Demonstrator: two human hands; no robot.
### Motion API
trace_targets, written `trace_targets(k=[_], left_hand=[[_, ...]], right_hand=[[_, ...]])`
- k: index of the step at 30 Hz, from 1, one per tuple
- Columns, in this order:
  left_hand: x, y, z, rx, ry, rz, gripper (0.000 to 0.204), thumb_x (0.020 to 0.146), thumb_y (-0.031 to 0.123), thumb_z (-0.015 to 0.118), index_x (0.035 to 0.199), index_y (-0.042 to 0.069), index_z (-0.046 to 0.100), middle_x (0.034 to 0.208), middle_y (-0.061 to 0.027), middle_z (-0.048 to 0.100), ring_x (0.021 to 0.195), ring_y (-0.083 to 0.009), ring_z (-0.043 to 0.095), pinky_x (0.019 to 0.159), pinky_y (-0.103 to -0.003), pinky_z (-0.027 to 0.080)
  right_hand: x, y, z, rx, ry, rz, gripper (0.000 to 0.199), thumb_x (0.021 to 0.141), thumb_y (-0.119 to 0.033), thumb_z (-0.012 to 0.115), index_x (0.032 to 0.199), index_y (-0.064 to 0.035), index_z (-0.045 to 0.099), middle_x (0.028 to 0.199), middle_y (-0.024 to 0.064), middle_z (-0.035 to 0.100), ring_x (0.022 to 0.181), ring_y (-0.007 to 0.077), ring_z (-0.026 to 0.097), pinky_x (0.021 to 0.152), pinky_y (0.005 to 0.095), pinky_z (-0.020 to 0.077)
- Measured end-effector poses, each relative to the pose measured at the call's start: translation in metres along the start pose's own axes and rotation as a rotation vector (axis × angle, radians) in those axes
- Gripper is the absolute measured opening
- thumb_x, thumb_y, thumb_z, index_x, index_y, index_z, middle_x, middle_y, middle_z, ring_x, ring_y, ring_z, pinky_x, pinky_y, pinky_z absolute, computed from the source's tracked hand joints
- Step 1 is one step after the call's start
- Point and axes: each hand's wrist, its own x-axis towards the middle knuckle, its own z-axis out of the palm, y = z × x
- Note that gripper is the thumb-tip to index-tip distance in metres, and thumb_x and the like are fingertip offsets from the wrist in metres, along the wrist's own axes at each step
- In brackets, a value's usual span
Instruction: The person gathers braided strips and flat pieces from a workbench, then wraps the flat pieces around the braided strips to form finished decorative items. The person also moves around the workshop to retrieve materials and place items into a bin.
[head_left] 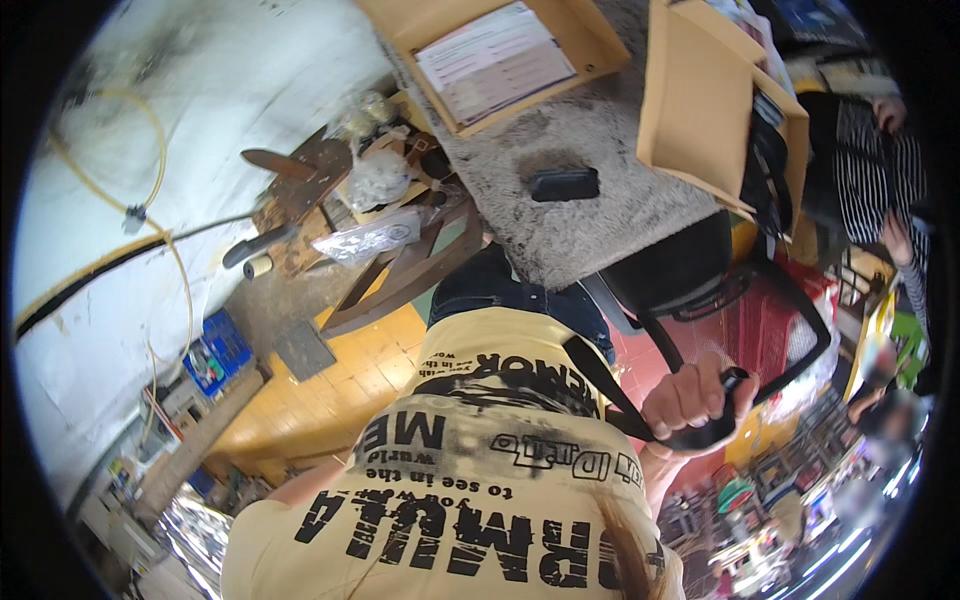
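Note:
My right hand [690, 405] is closed, at the right of my body, beside the loop-shaped armrest of a black chair [675, 265]. Its fingers wrap round a black strap [605, 385] that runs up along my shirt. Below the fingers the black material widens into a flat, rounded piece, and a short dark end stands out by the thumb. What this piece is, I cannot make out. Of my left arm only a bit shows at the lower left; the left hand is out of sight.
Ahead stands a grey-covered table [530, 235] bearing a black case [564, 184], a cardboard tray [600, 45] with papers, and an open cardboard box [700, 110]. At left are a cluttered wooden stand [400, 270] and a blue crate [217, 350]. A person in striped sleeves [875, 180] is at right.

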Motion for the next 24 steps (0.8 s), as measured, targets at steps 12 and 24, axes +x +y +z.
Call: trace_targets(k=[12,24], left_hand=[[0.000,-0.076,-0.022,0.143,0.202,-0.034,0.029,0.091,0.017,0.055,0.117,0.003,0.057,0.092,-0.0066,0.057,0.081,-0.0161,0.053,0.070,-0.031,0.043],[0.031,-0.122,-0.029,0.192,0.209,0.070,0.034,0.088,0.017,0.059,0.121,0.007,0.057,0.109,-0.0097,0.059,0.096,-0.0206,0.056,0.081,-0.036,0.045]], right_hand=[[-0.027,-0.057,0.112,-0.011,-0.473,-0.234,0.029,0.095,-0.019,0.053,0.075,-0.0006,0.047,0.052,0.0091,0.047,0.038,0.0137,0.039,0.031,0.0286,0.0279],[0.001,0.002,0.174,0.044,-0.564,-0.376,0.028,0.095,-0.028,0.059,0.082,-0.0042,0.053,0.064,0.0039,0.050,0.047,0.0112,0.042,0.038,0.0242,0.0275]])
